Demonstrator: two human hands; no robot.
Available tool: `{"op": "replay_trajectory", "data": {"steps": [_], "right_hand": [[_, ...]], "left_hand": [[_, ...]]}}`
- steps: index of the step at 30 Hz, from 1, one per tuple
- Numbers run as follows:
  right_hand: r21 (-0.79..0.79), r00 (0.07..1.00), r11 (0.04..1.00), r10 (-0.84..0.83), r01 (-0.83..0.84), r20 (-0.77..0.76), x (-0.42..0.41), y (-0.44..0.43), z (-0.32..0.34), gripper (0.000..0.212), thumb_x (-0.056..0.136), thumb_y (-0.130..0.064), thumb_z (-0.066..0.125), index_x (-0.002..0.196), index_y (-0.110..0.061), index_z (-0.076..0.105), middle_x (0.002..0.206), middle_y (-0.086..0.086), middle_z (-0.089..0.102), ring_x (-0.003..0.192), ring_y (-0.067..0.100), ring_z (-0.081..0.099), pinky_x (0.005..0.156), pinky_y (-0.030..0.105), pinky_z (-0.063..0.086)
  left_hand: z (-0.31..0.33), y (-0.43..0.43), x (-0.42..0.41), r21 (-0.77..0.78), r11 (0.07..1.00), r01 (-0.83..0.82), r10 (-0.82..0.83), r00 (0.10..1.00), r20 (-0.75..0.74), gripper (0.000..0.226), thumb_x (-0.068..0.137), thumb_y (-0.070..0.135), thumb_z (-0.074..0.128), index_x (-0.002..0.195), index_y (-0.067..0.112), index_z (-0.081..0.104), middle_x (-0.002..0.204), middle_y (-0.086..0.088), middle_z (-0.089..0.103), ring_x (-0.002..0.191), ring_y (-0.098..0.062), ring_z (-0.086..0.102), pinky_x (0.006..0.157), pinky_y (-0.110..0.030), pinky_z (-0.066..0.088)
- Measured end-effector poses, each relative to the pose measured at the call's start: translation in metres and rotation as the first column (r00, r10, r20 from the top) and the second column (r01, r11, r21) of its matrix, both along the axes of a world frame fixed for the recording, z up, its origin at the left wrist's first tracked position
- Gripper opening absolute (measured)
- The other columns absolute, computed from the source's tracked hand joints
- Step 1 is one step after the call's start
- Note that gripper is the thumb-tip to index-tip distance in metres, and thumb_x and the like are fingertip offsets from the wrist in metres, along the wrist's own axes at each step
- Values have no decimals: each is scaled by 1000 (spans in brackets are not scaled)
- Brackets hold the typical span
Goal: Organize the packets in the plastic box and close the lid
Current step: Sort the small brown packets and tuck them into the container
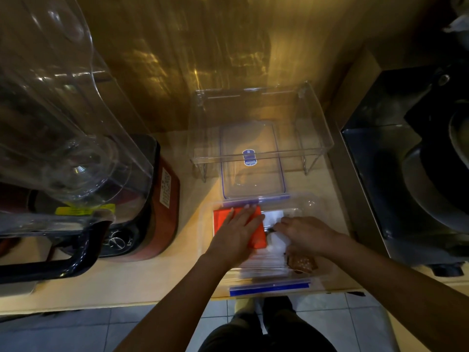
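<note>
Left grip [236, 231] flat open on orange packet [256, 226], right grip [302, 233] pinching white packet [275, 219], inside plastic box [272, 287]

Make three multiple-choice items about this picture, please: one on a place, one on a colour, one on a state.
1. Where does the lid lie?
A. on the box
B. on the counter behind the box
C. on the floor

2. What colour is the packet under the left hand?
A. orange-red
B. green
C. black

3. In what state is the plastic box?
A. closed
B. open, both hands inside
C. upside down

Answers:
1 B, the clear lid with blue edges rests flat on the counter beyond the box.
2 A, the flat packet under the palm is orange-red.
3 B, the box has no lid on it, and the left hand and the right hand reach into it.
</note>
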State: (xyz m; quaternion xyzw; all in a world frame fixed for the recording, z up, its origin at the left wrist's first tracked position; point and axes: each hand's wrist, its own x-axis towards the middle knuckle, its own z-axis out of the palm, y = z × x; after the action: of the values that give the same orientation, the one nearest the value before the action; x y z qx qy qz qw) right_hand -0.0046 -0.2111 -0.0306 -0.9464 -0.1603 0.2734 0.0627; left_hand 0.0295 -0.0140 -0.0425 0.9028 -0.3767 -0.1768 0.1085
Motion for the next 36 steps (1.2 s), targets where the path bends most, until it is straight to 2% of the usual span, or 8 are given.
{"op": "replay_trajectory", "data": {"steps": [6, 10, 14, 21, 27, 30, 33, 36], "right_hand": [[-28, 996, 997, -79, 79, -27, -6, 4, -9, 51, 81, -33, 63, 126, -15, 45, 124, 8, 58, 106, 25, 59, 84, 40, 52], [-22, 991, 994, -104, 106, 87, -8, 4, -10, 47, 81, -36, 62, 120, -16, 47, 118, 7, 61, 100, 24, 60, 78, 36, 50], [24, 981, 999, -34, 30, 189, -11, 3, -4, 49, 80, -47, 62, 118, -20, 49, 119, 3, 60, 105, 21, 57, 86, 35, 45], [165, 991, 979, 126, -117, -42, -25, 14, -2, 27, 80, -39, 65, 100, -25, 53, 105, -2, 64, 93, 15, 58, 69, 25, 37], [149, 993, 982, 118, -114, -14, -27, 12, -10, 25, 84, -29, 61, 108, -21, 54, 112, 3, 63, 99, 21, 58, 74, 29, 41], [194, 997, 978, 81, -83, 19, -25, 11, -1, 25, 82, -42, 61, 101, -27, 56, 97, -6, 61, 76, 8, 50, 58, 19, 31], [373, 990, 927, -86, 37, 114, -17, 10, 20, 17, 86, -43, 52, 88, -29, 60, 80, -13, 58, 64, -2, 44, 58, 18, 33], [460, 886, 870, -344, 176, 312, 1, 6, 33, 16, 89, -26, 52, 87, -16, 65, 87, 1, 65, 77, 11, 53, 70, 25, 34]], "left_hand": [[2, 8, 6, 3, 998, 55, -55, 998, -5, 82, 81, 33, 67, 145, 28, 17, 158, -1, 12, 145, -19, 5, 116, -38, 3], [3, 9, 5, 9, 998, 61, -61, 998, 7, 83, 81, 34, 67, 146, 28, 16, 158, -1, 11, 145, -18, 4, 116, -37, 2], [4, 12, 6, 29, 997, 78, -78, 997, 12, 84, 81, 36, 67, 146, 27, 14, 158, -2, 10, 145, -19, 4, 116, -39, 5], [2, 15, 6, 61, 996, 71, -73, 997, 24, 85, 81, 39, 66, 146, 28, 13, 158, -1, 10, 145, -20, 5, 116, -39, 6], [0, 17, 6, 54, 994, 93, -95, 995, 36, 82, 83, 35, 64, 146, 28, 11, 158, 0, 12, 145, -19, 6, 118, -40, 7], [6, 16, 4, 52, 993, 107, -109, 993, 35, 77, 84, 36, 63, 146, 26, 17, 156, -2, 17, 144, -20, 12, 118, -40, 12], [28, 14, 6, -186, 982, 25, -29, 999, -20, 55, 83, 31, 63, 134, 20, 45, 141, -6, 47, 130, -22, 41, 107, -29, 28], [50, 15, 24, -454, 864, -218, 249, 969, 9, 24, 86, 18, 59, 109, 10, 64, 110, -11, 66, 102, -28, 59, 84, -22, 35]]}}
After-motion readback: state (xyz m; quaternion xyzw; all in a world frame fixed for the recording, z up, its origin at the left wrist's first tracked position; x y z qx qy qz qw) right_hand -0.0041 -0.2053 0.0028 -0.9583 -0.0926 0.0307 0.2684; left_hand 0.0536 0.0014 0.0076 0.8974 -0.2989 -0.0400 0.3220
